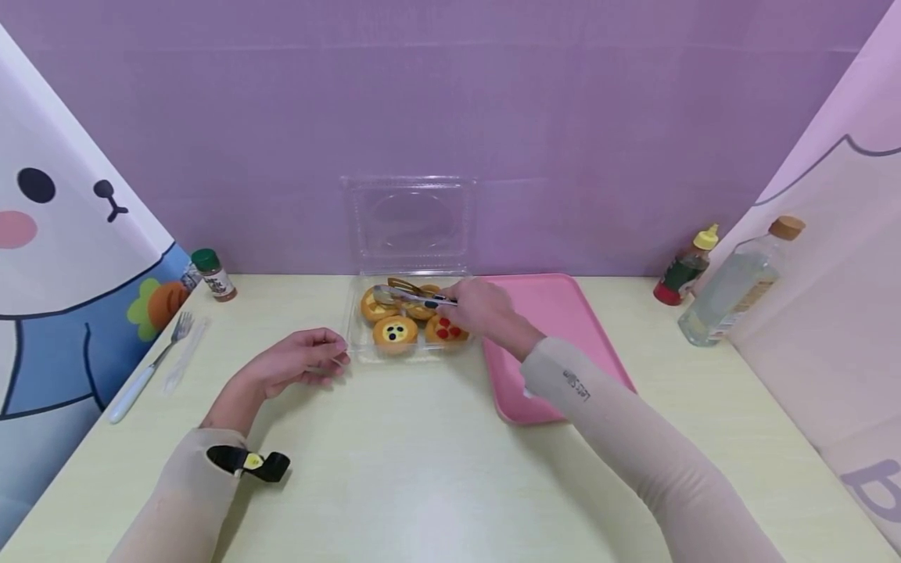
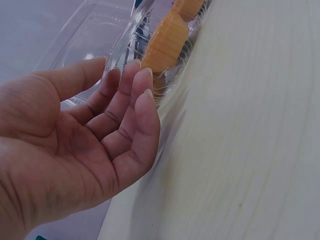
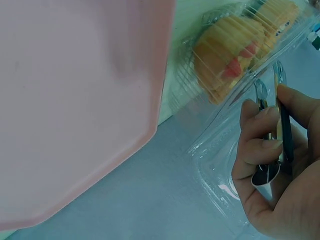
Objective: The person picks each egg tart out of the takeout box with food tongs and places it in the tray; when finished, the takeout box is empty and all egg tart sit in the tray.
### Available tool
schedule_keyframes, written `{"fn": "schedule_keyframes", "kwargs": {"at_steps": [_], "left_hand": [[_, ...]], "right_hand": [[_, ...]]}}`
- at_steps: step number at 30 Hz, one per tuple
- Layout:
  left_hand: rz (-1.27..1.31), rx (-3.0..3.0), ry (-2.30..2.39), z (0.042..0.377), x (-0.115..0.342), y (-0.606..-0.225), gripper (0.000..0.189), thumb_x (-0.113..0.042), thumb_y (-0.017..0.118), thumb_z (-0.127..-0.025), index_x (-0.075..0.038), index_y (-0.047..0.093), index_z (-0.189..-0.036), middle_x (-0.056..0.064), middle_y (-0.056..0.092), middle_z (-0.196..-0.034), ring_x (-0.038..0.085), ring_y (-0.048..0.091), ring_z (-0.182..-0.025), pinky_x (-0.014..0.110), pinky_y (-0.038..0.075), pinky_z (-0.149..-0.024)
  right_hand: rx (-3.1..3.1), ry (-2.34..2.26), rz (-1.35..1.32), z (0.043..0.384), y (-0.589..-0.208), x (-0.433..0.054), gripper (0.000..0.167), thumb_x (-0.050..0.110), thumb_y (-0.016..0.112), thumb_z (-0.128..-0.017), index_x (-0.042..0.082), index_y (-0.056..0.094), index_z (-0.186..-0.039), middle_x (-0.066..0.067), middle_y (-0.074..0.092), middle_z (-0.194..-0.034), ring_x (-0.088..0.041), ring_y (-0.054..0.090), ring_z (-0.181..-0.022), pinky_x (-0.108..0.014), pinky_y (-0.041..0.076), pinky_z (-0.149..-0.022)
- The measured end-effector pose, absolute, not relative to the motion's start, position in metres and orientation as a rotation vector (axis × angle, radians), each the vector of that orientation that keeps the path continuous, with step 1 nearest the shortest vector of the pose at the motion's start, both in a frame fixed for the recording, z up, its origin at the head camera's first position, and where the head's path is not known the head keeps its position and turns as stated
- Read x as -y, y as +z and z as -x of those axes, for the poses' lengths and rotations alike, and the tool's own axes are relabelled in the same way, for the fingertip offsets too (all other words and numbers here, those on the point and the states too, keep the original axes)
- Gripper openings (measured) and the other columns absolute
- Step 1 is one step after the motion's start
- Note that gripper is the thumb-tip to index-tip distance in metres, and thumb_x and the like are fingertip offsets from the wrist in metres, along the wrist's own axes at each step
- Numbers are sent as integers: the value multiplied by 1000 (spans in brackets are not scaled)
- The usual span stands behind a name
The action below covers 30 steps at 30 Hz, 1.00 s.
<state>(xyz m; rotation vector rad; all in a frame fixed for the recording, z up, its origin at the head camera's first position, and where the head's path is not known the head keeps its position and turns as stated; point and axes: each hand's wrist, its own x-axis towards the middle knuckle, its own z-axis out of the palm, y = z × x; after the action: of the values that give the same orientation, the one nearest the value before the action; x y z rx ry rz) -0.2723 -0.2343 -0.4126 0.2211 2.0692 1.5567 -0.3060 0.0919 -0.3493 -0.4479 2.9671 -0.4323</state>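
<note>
1. Purple sheet hangs behind a pale table; printed cartoon sheets flank it left and right.
2. Right hand: thumb and fingers clamped on metal tongs, above the right side of the box.
3. Tongs: two arms, rounded ends, dark grip pad. Ends point left over the back tarts; contact with food can't be told. Right wrist view shows the ends apart.
4. Box: see-through plastic, mid-table near the purple sheet. Lid is up, tilted toward the sheet.
5. Tarts inside, two rows. Front left tart has dark and white dots; front right tart has red bits. Back pair partly covered by tongs.
6. Left hand: palm up-ish in its wrist view, fingers loosely bent and close together, thumb apart, at the box's near left corner. Can't tell if the tips touch it.
7. Pink tray: just right of the box, under the right forearm.
8. Left side: fork, green-capped shaker.
9. Right side: red sauce bottle, tall cork-coloured-cap bottle, next to each other.
</note>
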Motion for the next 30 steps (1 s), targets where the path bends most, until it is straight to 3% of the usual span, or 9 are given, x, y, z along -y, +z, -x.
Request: {"fn": "schedule_keyframes", "kwargs": {"at_steps": [30], "left_hand": [[-212,-2079,1560,271,233,-411,39,-28,53,-105,4,49,-127,2,65,-106,16,66,-94,32,58,-82]], "right_hand": [[-2959,-682,421,306,-358,-102,40,39,64,-97,25,64,-134,7,49,-55,-6,31,-44,-21,23,-40]]}}
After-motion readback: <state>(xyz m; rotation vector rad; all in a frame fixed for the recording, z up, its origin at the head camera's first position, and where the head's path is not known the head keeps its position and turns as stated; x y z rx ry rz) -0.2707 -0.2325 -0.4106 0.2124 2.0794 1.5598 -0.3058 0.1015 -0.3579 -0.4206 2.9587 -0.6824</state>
